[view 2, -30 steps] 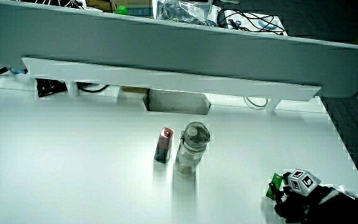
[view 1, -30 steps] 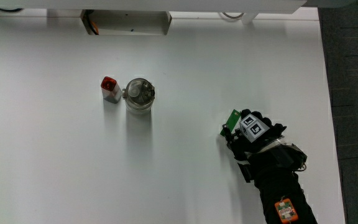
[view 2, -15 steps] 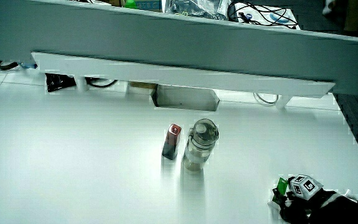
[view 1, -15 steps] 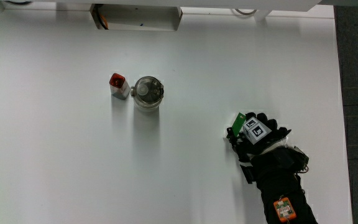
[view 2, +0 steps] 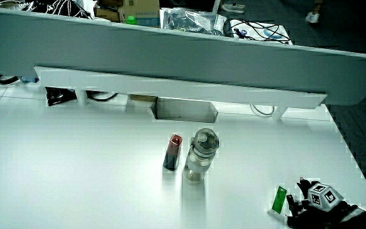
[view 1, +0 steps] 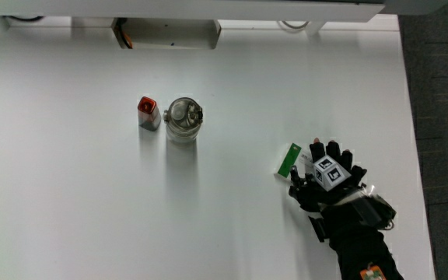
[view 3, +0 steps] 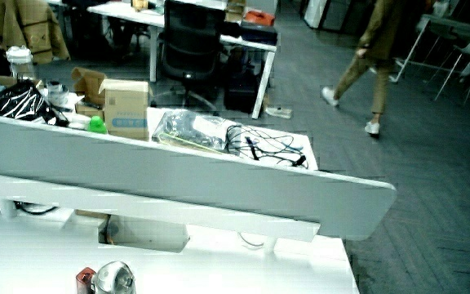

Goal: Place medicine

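The green medicine box point(view 1: 288, 159) lies flat on the white tabletop point(view 1: 68, 202), just beside the fingertips of the gloved hand point(view 1: 329, 177) and apart from them; in a side view the box point(view 2: 279, 198) shows next to the hand point(view 2: 316, 202). The hand rests on the tabletop with its fingers spread and holds nothing. A clear bottle point(view 1: 182, 118) and a small red-capped bottle point(view 1: 148, 113) stand upright, touching or nearly so, farther from the person and well apart from the box.
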`<state>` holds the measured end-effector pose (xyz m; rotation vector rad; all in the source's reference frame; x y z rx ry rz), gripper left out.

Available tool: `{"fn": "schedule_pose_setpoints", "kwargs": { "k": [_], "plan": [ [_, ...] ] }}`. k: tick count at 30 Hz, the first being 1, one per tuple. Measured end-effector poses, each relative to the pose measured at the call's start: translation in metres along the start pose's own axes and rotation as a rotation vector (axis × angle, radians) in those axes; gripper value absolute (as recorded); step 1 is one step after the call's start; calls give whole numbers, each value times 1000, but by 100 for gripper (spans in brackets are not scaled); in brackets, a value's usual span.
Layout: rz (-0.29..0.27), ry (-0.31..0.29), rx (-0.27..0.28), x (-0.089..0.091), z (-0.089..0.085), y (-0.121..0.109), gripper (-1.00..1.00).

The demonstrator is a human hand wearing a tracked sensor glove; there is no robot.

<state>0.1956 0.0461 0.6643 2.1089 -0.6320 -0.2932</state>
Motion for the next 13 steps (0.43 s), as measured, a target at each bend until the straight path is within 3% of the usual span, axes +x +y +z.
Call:
{"fn": "schedule_pose_setpoints", "kwargs": {
  "k": [2, 4, 9, 10, 13],
  "plan": [
    [-29, 4, 46, 4, -6, -4, -100],
    [14, 54, 54, 3, -4, -16, -100],
    [35, 110, 136, -3, -5, -39, -100],
    [32, 117, 137, -1, -14, -36, -100],
    [45, 159, 169, -3, -17, -49, -100]
  ]
}}
